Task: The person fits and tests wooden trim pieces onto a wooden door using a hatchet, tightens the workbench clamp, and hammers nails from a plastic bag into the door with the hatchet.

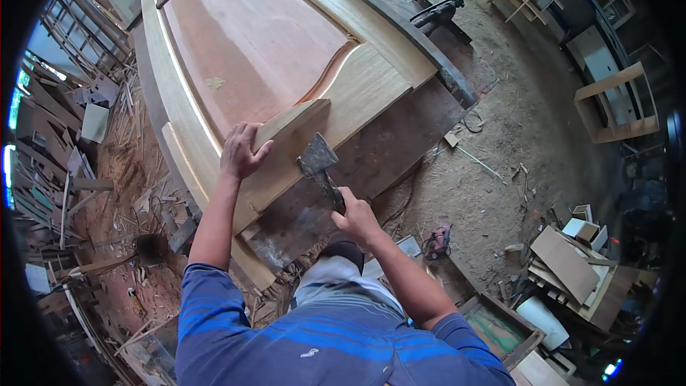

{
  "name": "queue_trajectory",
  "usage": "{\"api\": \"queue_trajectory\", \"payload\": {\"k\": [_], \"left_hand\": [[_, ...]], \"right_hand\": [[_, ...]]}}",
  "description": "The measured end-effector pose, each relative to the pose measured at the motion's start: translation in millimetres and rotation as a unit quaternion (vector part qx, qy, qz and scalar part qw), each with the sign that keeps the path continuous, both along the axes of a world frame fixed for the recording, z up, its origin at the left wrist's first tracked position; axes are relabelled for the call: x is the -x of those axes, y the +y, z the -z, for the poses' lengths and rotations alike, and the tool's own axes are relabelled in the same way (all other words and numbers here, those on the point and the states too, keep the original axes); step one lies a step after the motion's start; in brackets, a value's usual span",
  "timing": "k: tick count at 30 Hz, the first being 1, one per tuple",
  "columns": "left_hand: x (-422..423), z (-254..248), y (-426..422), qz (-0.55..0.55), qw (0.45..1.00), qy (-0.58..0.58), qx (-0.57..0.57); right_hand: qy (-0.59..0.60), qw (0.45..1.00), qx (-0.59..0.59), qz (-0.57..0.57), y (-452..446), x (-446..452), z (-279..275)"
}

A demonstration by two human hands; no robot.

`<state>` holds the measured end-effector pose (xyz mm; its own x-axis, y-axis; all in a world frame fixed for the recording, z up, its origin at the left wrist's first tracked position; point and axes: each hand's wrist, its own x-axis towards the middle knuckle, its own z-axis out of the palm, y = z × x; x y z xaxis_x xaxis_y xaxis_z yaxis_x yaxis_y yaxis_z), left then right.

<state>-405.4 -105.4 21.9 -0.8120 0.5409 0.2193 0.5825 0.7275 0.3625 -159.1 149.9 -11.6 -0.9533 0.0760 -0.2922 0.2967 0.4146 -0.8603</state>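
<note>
A wooden door (371, 75) with a reddish inset panel (250, 36) lies flat on a dark workbench (429, 118). My left hand (243, 151) is at the near end of a pale wood strip (296, 119), which lies across the door's near rail. Its fingers and thumb straddle the strip's end. In my right hand (355, 218) is a hatchet (318, 156), gripped by its dark handle, with the broad metal head over the near edge of the door. I cannot tell whether the head touches the wood.
A metal clamp (437, 14) and a long bar (411, 32) run along the door's right side. A red power tool (437, 241) sits on the dusty floor near my right forearm. Board offcuts (568, 264) are piled at right; wood scraps (121, 150) litter the left floor.
</note>
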Motion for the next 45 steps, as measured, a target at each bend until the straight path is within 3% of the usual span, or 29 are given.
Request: {"api": "queue_trajectory", "payload": {"k": [4,8,11,15,19,23,27,32,36,39,43,45], "left_hand": [[2,6,18,-0.025,0.998,-0.046,-0.021],[-11,4,87,-0.055,0.974,-0.119,-0.185],[-14,21,146,-0.071,0.973,-0.107,-0.194],[-13,21,252,-0.197,0.928,-0.135,-0.286],[11,28,352,-0.295,0.886,-0.103,-0.342],[31,34,424,-0.312,0.871,-0.081,-0.370],[29,42,469,-0.353,0.860,-0.056,-0.365],[36,45,490,-0.421,0.860,0.032,-0.285],[38,48,494,-0.439,0.854,0.025,-0.279],[37,48,494,-0.442,0.851,0.034,-0.281],[36,52,495,-0.460,0.842,-0.029,-0.281],[35,52,494,-0.458,0.839,-0.010,-0.293]], "right_hand": [[-0.011,0.998,0.026,0.057,70,-5,-26],[-0.003,0.991,0.016,0.135,147,10,-45],[-0.002,0.987,0.014,0.161,209,30,-46],[-0.043,0.978,0.012,0.202,262,58,-69],[-0.004,0.982,0.019,0.189,303,97,-78],[0.001,0.994,-0.036,0.100,350,154,-88],[0.100,0.990,-0.090,-0.041,386,235,-107],[0.224,0.933,-0.198,-0.199,424,326,-106],[0.294,0.914,-0.154,-0.233,425,363,-123],[0.291,0.906,-0.159,-0.265,426,381,-98],[0.155,0.884,-0.283,-0.337,424,393,-71],[0.140,0.878,-0.281,-0.362,421,398,-86]]}}
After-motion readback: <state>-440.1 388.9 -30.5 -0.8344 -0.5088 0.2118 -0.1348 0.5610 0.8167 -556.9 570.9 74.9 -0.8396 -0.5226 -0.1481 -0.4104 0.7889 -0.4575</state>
